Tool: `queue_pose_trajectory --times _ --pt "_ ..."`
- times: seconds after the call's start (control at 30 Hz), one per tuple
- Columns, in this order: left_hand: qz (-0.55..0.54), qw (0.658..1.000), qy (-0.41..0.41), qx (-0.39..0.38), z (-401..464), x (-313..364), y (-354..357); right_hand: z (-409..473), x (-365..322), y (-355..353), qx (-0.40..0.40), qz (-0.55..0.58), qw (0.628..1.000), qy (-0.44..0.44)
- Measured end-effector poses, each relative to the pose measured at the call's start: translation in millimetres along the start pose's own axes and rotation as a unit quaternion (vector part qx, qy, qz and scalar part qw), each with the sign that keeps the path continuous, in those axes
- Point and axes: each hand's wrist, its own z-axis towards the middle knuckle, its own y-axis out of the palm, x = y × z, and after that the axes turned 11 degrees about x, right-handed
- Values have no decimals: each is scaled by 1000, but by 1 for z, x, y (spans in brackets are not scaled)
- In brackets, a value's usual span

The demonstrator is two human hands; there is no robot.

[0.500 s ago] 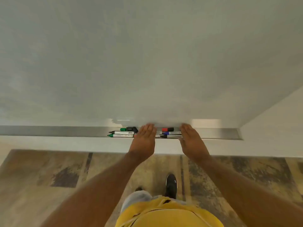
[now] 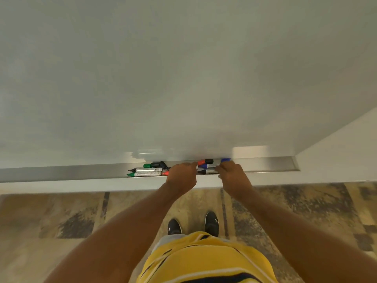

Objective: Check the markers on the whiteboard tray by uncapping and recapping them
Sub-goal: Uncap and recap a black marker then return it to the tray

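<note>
Fingers (image 2: 188,164) of the left hand (image 2: 181,176) and right hand (image 2: 234,176) are curled over the tray (image 2: 265,165); the blue marker (image 2: 208,166) is seen between them, grip unclear.

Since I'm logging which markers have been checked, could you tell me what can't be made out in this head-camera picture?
- Grip: the left hand and right hand curl over the tray; their fingertips are hidden, so what each holds is unclear.
- Blue marker and black marker: the right hand covers their right ends.
- Marker labels: too small to read.
- Caps: whether fully seated is too small to tell.
</note>
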Motion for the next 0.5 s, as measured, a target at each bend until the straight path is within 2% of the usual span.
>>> queue_pose_trajectory --times 0.23,0.5 --pt "-39 999 5 6 13 -3 6 4 3 0 4 6 1000 26" --pt "-4 998 51 -27 32 12 13 -17 27 -7 59 49 996 45"
